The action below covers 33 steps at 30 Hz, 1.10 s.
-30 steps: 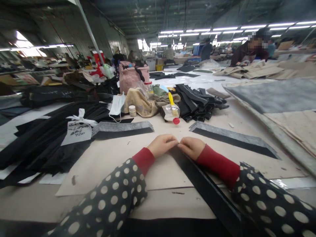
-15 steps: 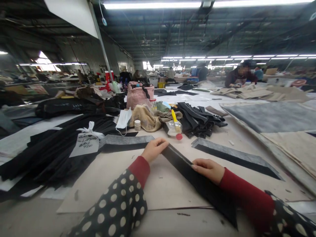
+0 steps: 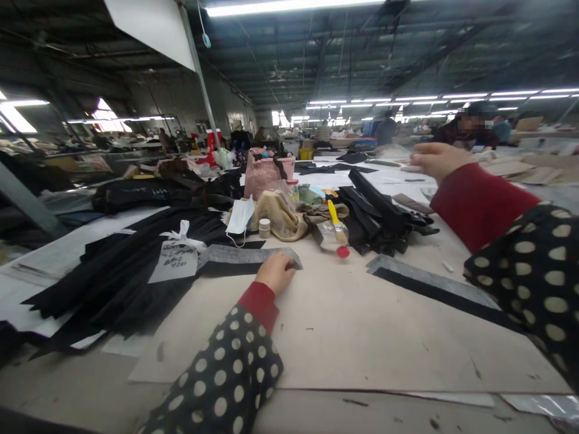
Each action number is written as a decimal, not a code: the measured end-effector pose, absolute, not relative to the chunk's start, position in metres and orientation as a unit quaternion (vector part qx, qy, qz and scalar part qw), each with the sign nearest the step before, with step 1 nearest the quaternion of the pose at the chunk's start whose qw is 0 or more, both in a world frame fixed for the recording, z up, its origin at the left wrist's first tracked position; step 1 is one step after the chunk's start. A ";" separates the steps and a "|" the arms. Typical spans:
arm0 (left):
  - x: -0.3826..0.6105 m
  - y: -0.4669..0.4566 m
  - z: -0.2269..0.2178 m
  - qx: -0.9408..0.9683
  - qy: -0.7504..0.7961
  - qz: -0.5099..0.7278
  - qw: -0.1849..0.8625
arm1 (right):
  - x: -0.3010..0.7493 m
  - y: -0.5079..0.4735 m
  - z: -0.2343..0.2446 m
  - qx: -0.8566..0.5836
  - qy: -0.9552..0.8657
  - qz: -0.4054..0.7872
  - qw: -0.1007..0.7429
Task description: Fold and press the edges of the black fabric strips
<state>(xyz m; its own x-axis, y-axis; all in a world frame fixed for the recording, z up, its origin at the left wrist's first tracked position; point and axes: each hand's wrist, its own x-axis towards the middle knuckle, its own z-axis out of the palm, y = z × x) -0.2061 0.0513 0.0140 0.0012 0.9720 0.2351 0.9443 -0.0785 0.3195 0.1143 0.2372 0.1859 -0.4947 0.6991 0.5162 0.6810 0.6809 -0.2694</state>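
My left hand [image 3: 275,272] rests at the right end of a black fabric strip with a grey upper band [image 3: 239,255], its fingers curled together over the edge. Raised over the table's right side, my right hand [image 3: 438,159] has its fingers stretched out with nothing seen in them. Left of it, a long black strip [image 3: 373,191] slants across the top of a pile of black strips [image 3: 391,232]. Another grey-and-black strip [image 3: 434,286] lies on the pale board [image 3: 344,331], below my right forearm.
A heap of black fabric [image 3: 131,271] with a handwritten tag [image 3: 174,262] lies left. Behind the board are a face mask [image 3: 240,216], a small jar [image 3: 265,228], a yellow-handled brush [image 3: 335,217] and a pink bag [image 3: 266,172]. A person [image 3: 470,129] stands at the far right.
The black strip I held in both hands is out of them, and one now slants on the pile. My right hand rose and went forward; my left moved slightly down to the grey-and-black strip.
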 end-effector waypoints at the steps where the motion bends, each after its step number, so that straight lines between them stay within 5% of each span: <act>1: -0.205 0.051 0.014 0.705 0.682 0.193 0.029 | 0.113 0.227 0.179 -0.421 -0.852 0.010 0.311; 5: -0.202 0.053 0.013 0.707 0.681 0.190 0.011 | 0.106 0.161 0.121 -0.460 -0.848 0.005 0.262; 9: -0.187 0.052 0.014 0.726 0.649 0.225 -0.009 | 0.113 0.108 0.058 -0.425 -0.902 -0.072 -0.008; 13: -0.162 0.050 0.013 0.759 0.590 0.273 0.005 | 0.123 0.095 0.024 -0.472 -0.865 -0.128 -0.114; 28: -0.063 0.027 0.011 0.920 0.332 0.205 0.032 | 0.131 0.074 0.014 -0.493 -0.866 -0.080 -0.002; 33: -0.019 0.048 0.006 0.891 0.419 0.175 -0.020 | 0.128 0.073 0.018 -0.523 -0.850 -0.056 0.033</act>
